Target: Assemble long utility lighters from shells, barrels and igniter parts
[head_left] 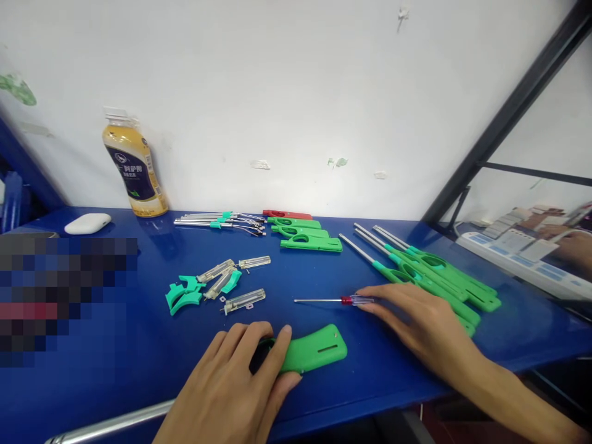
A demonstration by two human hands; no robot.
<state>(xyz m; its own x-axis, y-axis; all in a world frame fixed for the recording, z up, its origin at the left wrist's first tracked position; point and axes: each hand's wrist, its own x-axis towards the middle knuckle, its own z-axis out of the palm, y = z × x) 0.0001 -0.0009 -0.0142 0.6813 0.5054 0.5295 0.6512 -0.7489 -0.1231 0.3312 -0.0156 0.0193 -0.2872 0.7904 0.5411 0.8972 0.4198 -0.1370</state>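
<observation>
Green plastic fills the person's left fingers (277, 351): they are curled around a lighter body (319, 353), whose rounded end juts out to their right. A metal tube (118, 420) shows to their lower left, along the near edge of the blue tabletop (152, 357); the hand hides any join. The right fingers (387, 292) pinch a screwdriver (346, 300) by its handle, the shaft pointing left, beyond the held body. Just past the left fingers lie clear cartridges (243, 300) and teal pieces (187, 300); farther past them, wired metal rods (198, 223), green shells (319, 245) and a red shell (287, 214). Near the right fingers, just beyond and to their right, long-nosed green lighters (446, 290) lie grouped. A bottle (134, 163) stands far beyond the left fingers, by the wall.
</observation>
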